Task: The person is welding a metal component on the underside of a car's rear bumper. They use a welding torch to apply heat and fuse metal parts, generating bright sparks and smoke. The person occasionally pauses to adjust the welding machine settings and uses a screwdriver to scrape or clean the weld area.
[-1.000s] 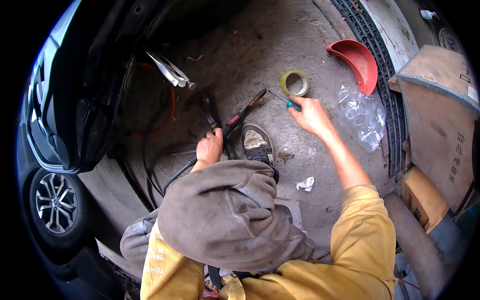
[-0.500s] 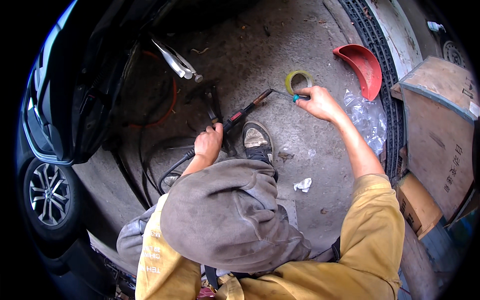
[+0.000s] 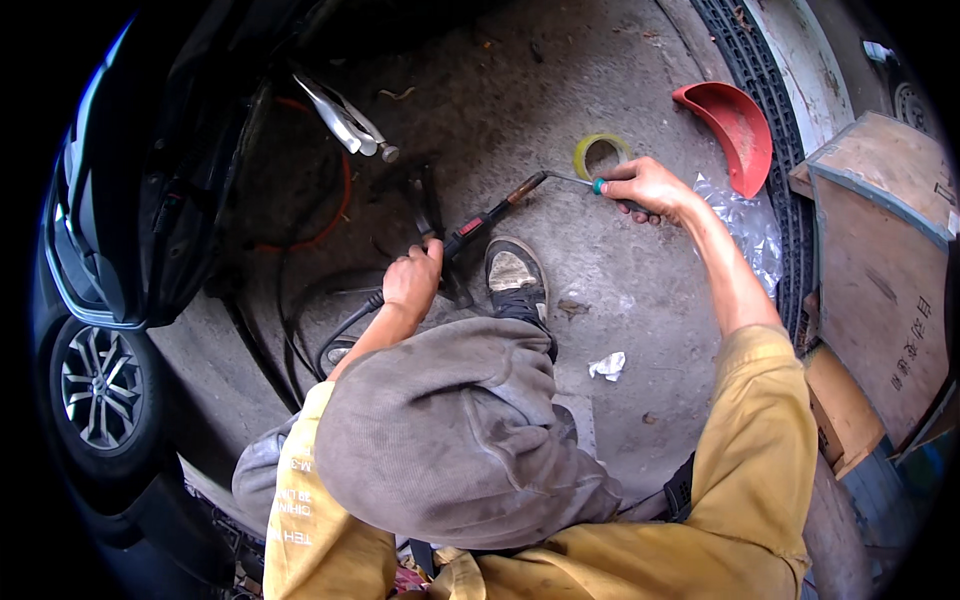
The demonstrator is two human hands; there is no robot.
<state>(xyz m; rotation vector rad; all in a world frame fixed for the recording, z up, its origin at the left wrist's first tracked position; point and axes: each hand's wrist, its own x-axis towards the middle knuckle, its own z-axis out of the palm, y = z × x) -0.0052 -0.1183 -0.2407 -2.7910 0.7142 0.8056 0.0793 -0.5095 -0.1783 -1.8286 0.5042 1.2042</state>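
My left hand (image 3: 412,282) is wrapped around the black handle of a welding torch (image 3: 466,234), with its cable trailing back toward my knee. The torch's copper-coloured nozzle (image 3: 524,189) points up and to the right. In my right hand (image 3: 652,188) is a screwdriver (image 3: 600,186) with a teal collar. Its thin metal shaft reaches left to the nozzle end; whether the tip goes inside is too small to tell. Just beyond the shaft, a roll of yellow tape (image 3: 581,156) lies on the floor. My shoe (image 3: 516,276) is planted beside the torch.
Silver locking pliers (image 3: 345,120) stand out near the dark car (image 3: 100,385) at left. An orange hose (image 3: 347,190) curves across the floor. To the right are a red curved tray (image 3: 748,130), clear plastic (image 3: 752,232) and a wooden crate (image 3: 875,270). Crumpled white paper (image 3: 607,366) lies nearer me.
My right hand has shifted slightly right and its grip has turned, so more fingers show around the screwdriver handle. The torch and my left hand have barely moved.
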